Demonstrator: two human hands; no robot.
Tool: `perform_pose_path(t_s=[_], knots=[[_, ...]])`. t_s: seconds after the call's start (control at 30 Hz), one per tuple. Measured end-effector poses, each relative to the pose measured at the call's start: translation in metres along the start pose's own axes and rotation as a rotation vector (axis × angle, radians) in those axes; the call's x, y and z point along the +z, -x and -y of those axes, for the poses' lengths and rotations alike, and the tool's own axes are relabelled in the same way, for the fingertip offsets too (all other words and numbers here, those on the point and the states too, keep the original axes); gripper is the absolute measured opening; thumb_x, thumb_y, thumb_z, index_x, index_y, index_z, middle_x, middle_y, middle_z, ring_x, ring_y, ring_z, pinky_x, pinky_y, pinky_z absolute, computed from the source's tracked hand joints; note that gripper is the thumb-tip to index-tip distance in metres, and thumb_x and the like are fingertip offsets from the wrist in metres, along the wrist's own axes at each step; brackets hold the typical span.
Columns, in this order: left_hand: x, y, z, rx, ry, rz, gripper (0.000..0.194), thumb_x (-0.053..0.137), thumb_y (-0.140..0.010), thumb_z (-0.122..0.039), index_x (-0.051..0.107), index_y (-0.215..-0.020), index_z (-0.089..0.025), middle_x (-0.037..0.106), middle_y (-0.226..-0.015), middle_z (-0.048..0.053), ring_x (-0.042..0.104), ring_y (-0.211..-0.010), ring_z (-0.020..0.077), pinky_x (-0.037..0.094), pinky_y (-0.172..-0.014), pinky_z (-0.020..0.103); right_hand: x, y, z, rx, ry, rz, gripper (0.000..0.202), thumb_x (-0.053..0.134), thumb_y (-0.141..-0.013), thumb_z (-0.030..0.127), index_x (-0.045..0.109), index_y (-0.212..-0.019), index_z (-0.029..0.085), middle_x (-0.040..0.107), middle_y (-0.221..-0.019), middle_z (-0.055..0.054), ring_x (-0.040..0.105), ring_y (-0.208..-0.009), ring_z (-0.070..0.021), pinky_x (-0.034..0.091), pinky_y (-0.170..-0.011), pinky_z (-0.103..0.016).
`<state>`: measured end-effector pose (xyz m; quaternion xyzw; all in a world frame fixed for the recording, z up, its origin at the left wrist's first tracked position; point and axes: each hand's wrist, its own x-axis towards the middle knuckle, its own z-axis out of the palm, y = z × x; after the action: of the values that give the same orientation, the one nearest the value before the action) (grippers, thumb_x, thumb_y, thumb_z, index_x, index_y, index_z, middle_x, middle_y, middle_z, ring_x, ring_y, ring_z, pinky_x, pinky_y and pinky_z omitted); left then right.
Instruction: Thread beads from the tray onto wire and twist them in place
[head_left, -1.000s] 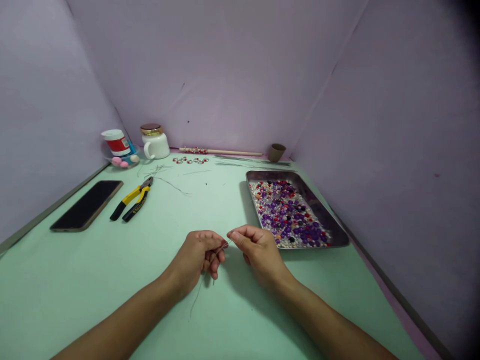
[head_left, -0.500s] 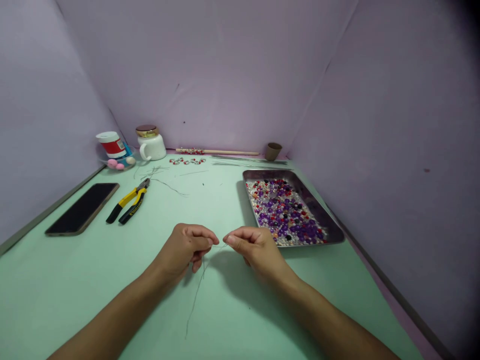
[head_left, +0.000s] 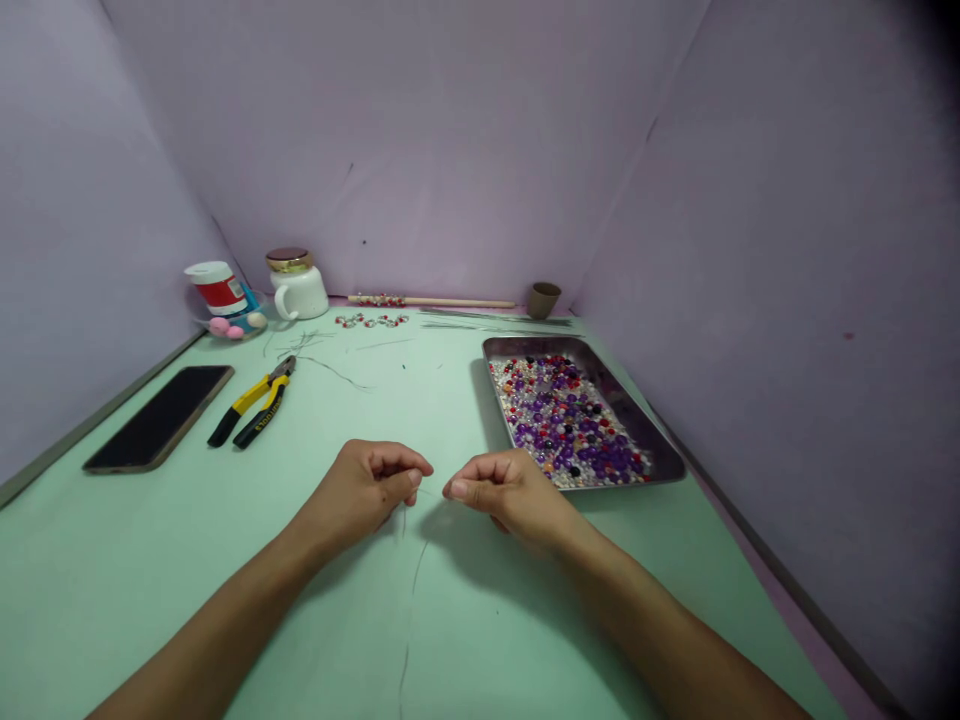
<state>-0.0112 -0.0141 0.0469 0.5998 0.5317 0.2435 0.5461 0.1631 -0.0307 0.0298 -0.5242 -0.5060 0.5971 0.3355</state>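
Note:
Thin wire [head_left: 415, 590] runs between my two hands, with strands hanging down toward the front of the table. My left hand [head_left: 375, 488] pinches the wire between thumb and index finger. Just to its right, my right hand [head_left: 502, 490] is closed in a pinch on the same wire, fingertips a small gap away from the left ones. Whether a bead sits between the fingertips is too small to tell. Close beyond my right hand stands a metal tray [head_left: 670, 465] of mixed purple, red, black and pearly beads.
Yellow-and-black pliers [head_left: 253, 402] and a phone [head_left: 160, 418] lie on the left. Behind are wire scraps [head_left: 304, 345], a white mug [head_left: 300, 292], a red-and-white tub [head_left: 217, 290], beaded pieces [head_left: 371, 321], a stick [head_left: 457, 302], straight wires [head_left: 487, 322] and a brown pot [head_left: 543, 300].
The fingertips have moved slightly apart. The hanging wire has swung right and now reaches lower toward the front.

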Motion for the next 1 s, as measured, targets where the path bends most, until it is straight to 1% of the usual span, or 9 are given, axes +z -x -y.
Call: perform_pose_path(t_s=[0.13, 0.23, 0.4, 0.53, 0.63, 0.77, 0.9, 0.93, 1.0], knots=[[0.004, 0.001, -0.003, -0.030, 0.006, 0.076, 0.022, 0.055, -0.065, -0.025, 0.061, -0.081, -0.012, 0.061, -0.063, 0.001, 0.033, -0.033, 0.0029, 0.026, -0.033, 0.020, 0.000, 0.000, -0.002, -0.011, -0.031, 0.007, 0.014, 0.062, -0.064, 0.027, 0.061, -0.061, 0.013, 0.031, -0.035, 0.011, 0.020, -0.033, -0.0020, 0.015, -0.035, -0.019], [0.006, 0.000, 0.000, -0.035, 0.060, 0.094, 0.020, 0.055, -0.065, -0.027, 0.060, -0.077, -0.012, 0.060, -0.061, 0.001, 0.035, -0.033, 0.0040, 0.029, -0.033, 0.020, 0.002, 0.000, -0.003, -0.047, -0.211, -0.024, 0.019, 0.063, -0.064, 0.033, 0.060, -0.063, 0.014, 0.032, -0.038, 0.010, 0.019, -0.033, -0.0020, 0.013, -0.033, -0.019], [0.012, -0.001, 0.008, -0.073, 0.080, 0.210, 0.022, 0.051, -0.069, -0.032, 0.060, -0.075, -0.013, 0.057, -0.051, -0.001, 0.032, -0.028, 0.0050, 0.026, -0.032, 0.020, 0.009, 0.002, -0.005, -0.187, -0.407, -0.247, 0.022, 0.063, -0.064, 0.036, 0.060, -0.068, 0.015, 0.029, -0.039, 0.011, 0.020, -0.033, -0.0031, 0.015, -0.033, -0.019], [0.035, 0.014, 0.009, 0.049, -0.090, 0.284, 0.026, 0.046, -0.074, -0.030, 0.057, -0.056, -0.014, 0.049, -0.043, -0.002, 0.035, -0.035, 0.0067, 0.029, -0.040, 0.021, 0.008, 0.003, -0.007, -0.370, -0.245, -0.534, 0.019, 0.059, -0.070, 0.034, 0.061, -0.072, 0.016, 0.042, -0.046, 0.007, 0.030, -0.038, -0.0054, 0.025, -0.037, -0.020], [0.053, 0.033, 0.007, 0.120, -0.144, 0.266, 0.033, 0.040, -0.078, -0.030, 0.052, -0.051, -0.015, 0.042, -0.042, -0.003, 0.035, -0.040, 0.0075, 0.030, -0.044, 0.020, 0.007, 0.004, -0.006, -0.452, 0.033, -0.621, 0.014, 0.056, -0.073, 0.028, 0.063, -0.072, 0.016, 0.051, -0.052, 0.003, 0.039, -0.045, -0.0082, 0.033, -0.045, -0.022], [0.046, 0.049, -0.003, 0.097, -0.112, 0.253, 0.031, 0.036, -0.080, -0.034, 0.059, -0.072, -0.015, 0.037, -0.042, -0.005, 0.031, -0.039, 0.0083, 0.024, -0.040, 0.021, 0.002, 0.005, -0.001, -0.474, 0.237, -0.522, 0.014, 0.054, -0.073, 0.026, 0.064, -0.070, 0.016, 0.053, -0.052, 0.002, 0.042, -0.047, -0.0090, 0.034, -0.047, -0.022], [0.004, 0.034, -0.012, 0.159, -0.193, -0.026, 0.022, 0.046, -0.073, -0.032, 0.059, -0.063, -0.017, 0.026, -0.040, -0.007, 0.020, -0.039, 0.0074, 0.018, -0.039, 0.021, -0.010, 0.006, 0.009, -0.246, 0.005, -0.320, 0.014, 0.061, -0.066, 0.029, 0.061, -0.061, 0.015, 0.042, -0.043, 0.006, 0.031, -0.039, -0.0058, 0.026, -0.038, -0.020], [-0.006, 0.027, -0.012, 0.135, -0.199, -0.022, 0.019, 0.049, -0.070, -0.030, 0.058, -0.060, -0.017, 0.026, -0.040, -0.007, 0.020, -0.040, 0.0074, 0.017, -0.039, 0.021, -0.012, 0.006, 0.011, -0.179, -0.082, -0.238, 0.015, 0.062, -0.064, 0.030, 0.061, -0.060, 0.016, 0.039, -0.042, 0.007, 0.027, -0.036, -0.0045, 0.021, -0.035, -0.019], [-0.019, 0.013, -0.007, 0.056, -0.182, 0.114, 0.017, 0.050, -0.068, -0.026, 0.056, -0.055, -0.017, 0.026, -0.040, -0.006, 0.020, -0.040, 0.0075, 0.017, -0.039, 0.020, -0.016, 0.008, 0.013, -0.074, -0.216, -0.043, 0.016, 0.063, -0.061, 0.031, 0.061, -0.060, 0.016, 0.035, -0.039, 0.009, 0.019, -0.033, -0.0029, 0.015, -0.033, -0.019]])
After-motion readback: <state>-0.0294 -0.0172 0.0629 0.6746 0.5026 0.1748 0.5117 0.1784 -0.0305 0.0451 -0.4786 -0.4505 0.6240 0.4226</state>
